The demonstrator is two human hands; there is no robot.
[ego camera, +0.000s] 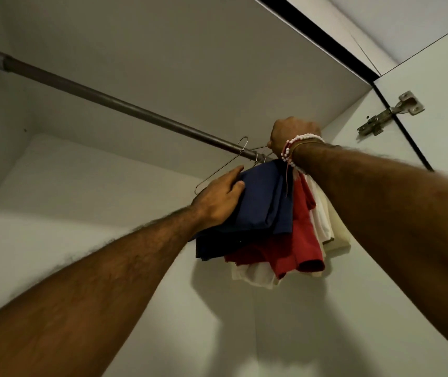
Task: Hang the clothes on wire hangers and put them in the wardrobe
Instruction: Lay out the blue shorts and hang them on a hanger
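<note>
Forearms are filling the lower frame, both reaching up into the wardrobe (163,63).

- left hand (217,198) is lying on the near face of the navy garment (266,202), fingers fairly straight and pressing the cloth, not wrapping it
- right hand (294,130) is sitting higher and further in, curled at the right end of the rod (108,100). It looks to be pinching the wire hanger (221,169) by its right shoulder. Bead bracelets (303,138) are hanging at that wrist.
- hands are apart, with the bunch of clothes between them

Where the clothes are: navy, red garment (303,240), white garment (255,277) and cream garment (338,235) are hanging packed together at the rod's right end, next to the side wall with the hinge (388,114).

Key geometry:
- rod's long axis is running from upper left down to the right hand
- hanger's long axis is lying almost along the rod, not across it, with its left shoulder dipping down to touch the left hand
- its hook is standing up against the rod just left of the bunch; can't tell if it's seated over the rod or only in front of it

My read: navy piece is going on last and the hook needs checking. Right hand is nearer the hook, so seating is its job, while the left is steadying the cloth. The hanger will likely need turning square to the rod. Risk: thin wire, crowded end, easy to snag a neighbouring hook.
</note>
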